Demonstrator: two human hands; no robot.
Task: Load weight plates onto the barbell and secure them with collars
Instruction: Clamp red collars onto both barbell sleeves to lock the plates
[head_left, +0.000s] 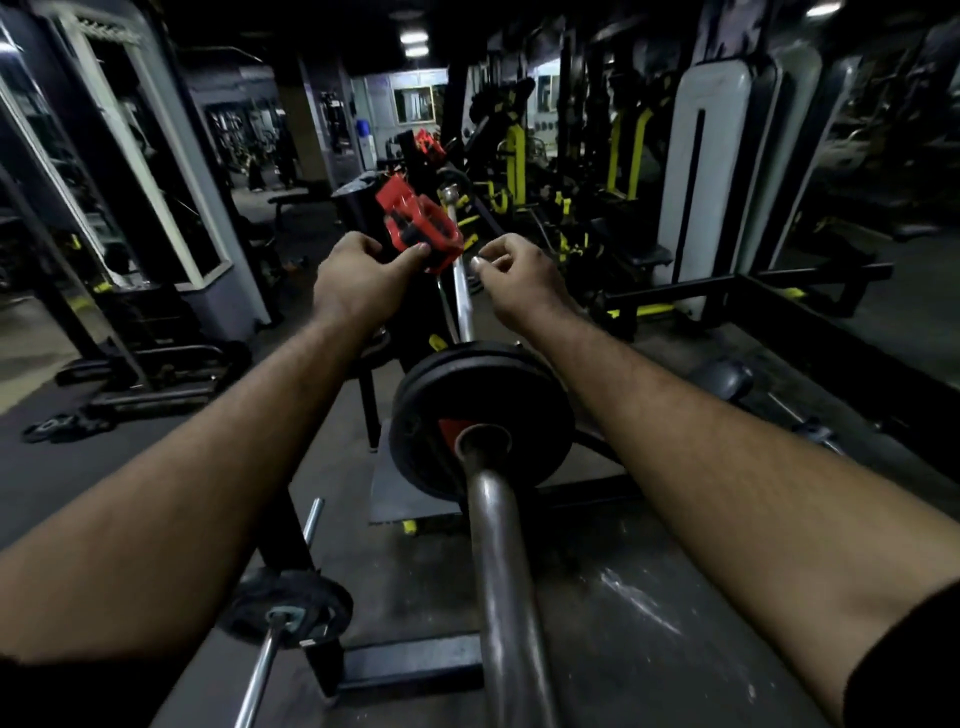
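Red plastic collar (420, 228), black inner lining, lever flap raised at its far-left edge: held above the middle of the barbell (470, 332), at centre frame. Left hand (358, 283) grasps it from the near-left side, thumb pressed on its near edge. Right hand (511, 275) just right of the collar, apart from it, fingers loosely curled, thumb and forefinger nearly pinched, holding nothing.

Barbell: bare steel, running from the near bottom edge away toward the far centre. Black weight plate (480, 421) seated on its near sleeve, between the two forearms; a red patch shows beside the sleeve at the plate's hub.

Second bar with a small black plate (291, 605): near left, low down. Loose black plate (67, 426) on the floor, far left. Black rack frame (779, 306) to the right. Yellow-and-black machines (514, 161) and a white padded upright (706, 171) beyond, dimly lit.
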